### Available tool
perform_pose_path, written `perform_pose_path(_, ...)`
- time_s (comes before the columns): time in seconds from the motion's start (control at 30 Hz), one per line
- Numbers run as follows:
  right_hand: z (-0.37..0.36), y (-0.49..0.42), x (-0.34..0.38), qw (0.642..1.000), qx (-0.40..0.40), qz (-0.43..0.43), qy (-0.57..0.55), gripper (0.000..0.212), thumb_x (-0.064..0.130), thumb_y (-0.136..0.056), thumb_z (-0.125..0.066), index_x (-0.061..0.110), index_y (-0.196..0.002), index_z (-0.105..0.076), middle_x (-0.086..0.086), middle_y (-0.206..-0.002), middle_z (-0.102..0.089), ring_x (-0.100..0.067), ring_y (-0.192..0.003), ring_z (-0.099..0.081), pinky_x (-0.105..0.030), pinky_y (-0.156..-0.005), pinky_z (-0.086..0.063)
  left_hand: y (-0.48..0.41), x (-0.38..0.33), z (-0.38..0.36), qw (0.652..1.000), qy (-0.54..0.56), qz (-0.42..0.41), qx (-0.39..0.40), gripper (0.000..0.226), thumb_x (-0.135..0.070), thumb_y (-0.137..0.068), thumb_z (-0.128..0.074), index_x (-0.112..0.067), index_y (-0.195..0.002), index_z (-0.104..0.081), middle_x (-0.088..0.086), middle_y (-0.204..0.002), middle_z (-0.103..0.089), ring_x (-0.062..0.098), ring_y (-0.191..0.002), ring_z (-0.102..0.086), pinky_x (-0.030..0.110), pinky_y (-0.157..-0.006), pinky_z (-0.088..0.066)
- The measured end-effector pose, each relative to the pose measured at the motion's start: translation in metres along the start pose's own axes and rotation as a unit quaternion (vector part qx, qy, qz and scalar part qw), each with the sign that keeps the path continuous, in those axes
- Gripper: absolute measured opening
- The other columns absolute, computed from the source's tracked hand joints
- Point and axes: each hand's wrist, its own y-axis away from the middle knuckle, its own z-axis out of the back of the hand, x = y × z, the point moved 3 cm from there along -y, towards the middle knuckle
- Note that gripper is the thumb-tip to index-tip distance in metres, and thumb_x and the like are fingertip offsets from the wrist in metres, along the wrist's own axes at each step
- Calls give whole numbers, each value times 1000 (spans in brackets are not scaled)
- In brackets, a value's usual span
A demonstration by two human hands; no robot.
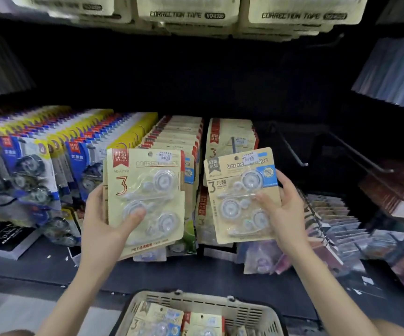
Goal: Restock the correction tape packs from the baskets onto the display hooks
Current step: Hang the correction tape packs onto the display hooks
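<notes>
My left hand (106, 224) grips a small stack of beige correction tape packs (145, 190), thumb across the clear blisters, in front of a full hook row of like packs (174, 137). My right hand (285, 209) holds a single beige-and-blue correction tape pack (239, 190) upright before another hanging row (230, 139). Right of that row, two bare metal hooks (295, 154) stick out. A beige plastic basket (244, 311) at the bottom centre holds more packs (162, 321).
Blue-and-yellow tape packs (38, 166) fill the hooks on the left. Cream boxed packs (188, 13) hang overhead. Purple and red stationery packs (334, 221) crowd the lower right, above a dark shelf ledge (147, 275). A black box (7, 238) lies at the lower left.
</notes>
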Motion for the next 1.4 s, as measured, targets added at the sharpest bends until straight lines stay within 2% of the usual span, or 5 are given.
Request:
perform_pose_path(0.2,-4,-12,-16,999,-6,-28,-20,54,10,-86,-70,55,-113,-58,1,-121,-68,-21,-111,-66,-52,-95,-53,-15,-12,-2,1000,-6,-10,8,73,-22,-70,-89,-46,-122,-45,-25,-118,-59,-3,-112,-57,36,-96,-49)
perform_pose_path(0.73,-43,-115,-97,985,-38,-165,-30,38,26,-94,-65,5,-123,-54,-8,-116,-69,-24,-109,-66,-34,-87,-55,-47,-29,-18,999,-3,-40,-8,67,-32,-66,-79,-46,-122,-44,-18,-127,-57,10,-121,-56,45,-104,-46)
perform_pose_path(1.07,-25,-75,-48,978,-96,-69,175,35,44,-90,-66,19,-111,-54,11,-97,-60,-6,-84,-57,-30,-79,-46,-47,-18,-23,998,51,-2,24,78,-50,-51,-86,-46,-121,-53,-16,-119,-65,8,-111,-63,38,-90,-54)
perform_pose_path(1.27,-51,-11,20,996,68,-21,50,37,52,-73,-72,27,-98,-62,10,-88,-66,-5,-81,-61,-19,-73,-50,-30,-21,-48,985,120,39,116,75,-20,-47,-95,-38,-109,-58,-10,-107,-73,14,-99,-71,31,-73,-60)
perform_pose_path(1.4,-66,-4,24,985,143,-90,-22,41,40,-73,-77,21,-107,-63,7,-98,-75,-8,-88,-71,-25,-75,-59,-21,-22,-61,979,135,42,145,78,-36,-41,-86,-34,-113,-57,-10,-107,-74,8,-97,-70,25,-73,-59)
